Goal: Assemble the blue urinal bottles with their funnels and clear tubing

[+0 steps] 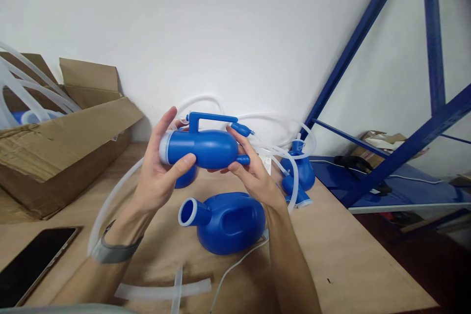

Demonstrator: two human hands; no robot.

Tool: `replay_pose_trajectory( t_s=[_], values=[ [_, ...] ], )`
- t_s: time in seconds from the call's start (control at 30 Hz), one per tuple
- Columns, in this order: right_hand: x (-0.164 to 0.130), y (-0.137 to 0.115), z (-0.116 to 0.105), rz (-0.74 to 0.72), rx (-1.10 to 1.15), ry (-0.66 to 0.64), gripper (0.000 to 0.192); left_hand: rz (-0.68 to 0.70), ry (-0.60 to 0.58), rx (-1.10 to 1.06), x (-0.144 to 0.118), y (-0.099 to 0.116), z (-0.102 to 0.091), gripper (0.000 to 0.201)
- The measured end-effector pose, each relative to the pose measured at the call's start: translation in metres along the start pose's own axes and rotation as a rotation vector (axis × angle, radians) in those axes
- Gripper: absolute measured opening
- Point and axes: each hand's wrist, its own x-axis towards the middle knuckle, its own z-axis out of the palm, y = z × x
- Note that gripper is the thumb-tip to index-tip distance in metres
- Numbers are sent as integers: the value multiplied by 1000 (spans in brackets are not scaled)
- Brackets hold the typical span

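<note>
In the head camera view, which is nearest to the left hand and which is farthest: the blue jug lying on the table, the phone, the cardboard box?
Measured from the left hand:
1. Blue jug, just below and to the right, lying on the table.
2. Phone, at the lower left edge of the table.
3. Cardboard box, far left; its distance is close to the phone's, so this order is not sure.

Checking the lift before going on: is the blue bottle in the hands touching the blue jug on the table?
Apart. The head view shows the bottle held up, with bare table visible between it and the jug.
</note>
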Motion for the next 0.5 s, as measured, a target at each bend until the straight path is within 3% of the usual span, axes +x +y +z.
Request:
replay_pose_trajectory(
  t_s=[0.4,0.5],
  values=[
    [-5,-3,6,-83,115,6,74,328,-23,252,-7,29,-7,58],
    [-5,0,5,-48,66,-4,75,305,-54,294,-2,26,-8,54]
  ],
)
